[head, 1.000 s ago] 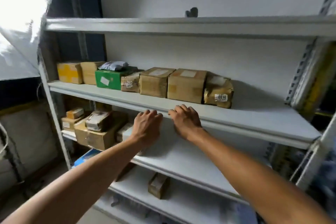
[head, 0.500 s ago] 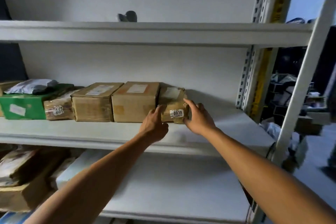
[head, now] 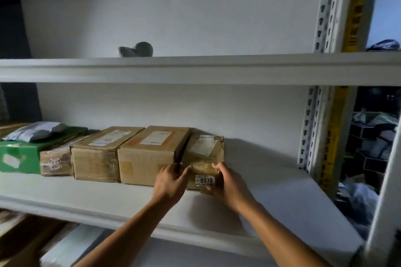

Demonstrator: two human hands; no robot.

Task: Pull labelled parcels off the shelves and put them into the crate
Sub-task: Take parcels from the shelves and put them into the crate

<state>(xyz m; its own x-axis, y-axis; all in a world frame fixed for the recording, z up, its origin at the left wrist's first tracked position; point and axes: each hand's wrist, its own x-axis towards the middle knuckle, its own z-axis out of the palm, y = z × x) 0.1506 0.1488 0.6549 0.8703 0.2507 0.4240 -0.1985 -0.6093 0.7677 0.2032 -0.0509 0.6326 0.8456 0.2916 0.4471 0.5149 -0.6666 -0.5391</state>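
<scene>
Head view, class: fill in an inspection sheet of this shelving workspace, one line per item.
Surface: white middle shelf, bare at its right end.
Job's things: taped parcel labelled 0038, rightmost in the row, beside two brown cartons; crate not in view.
Clutter: green box with a grey mailer on top; grey object on the upper shelf.
Grips: left hand and right hand hold the parcel's front corners.
Cables: nothing seen.
Surroundings: perforated upright, dim stacked goods at right.

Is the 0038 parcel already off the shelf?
No, the 0038 parcel sits on the shelf beside the other boxes, gripped by the left hand and right hand.
</scene>
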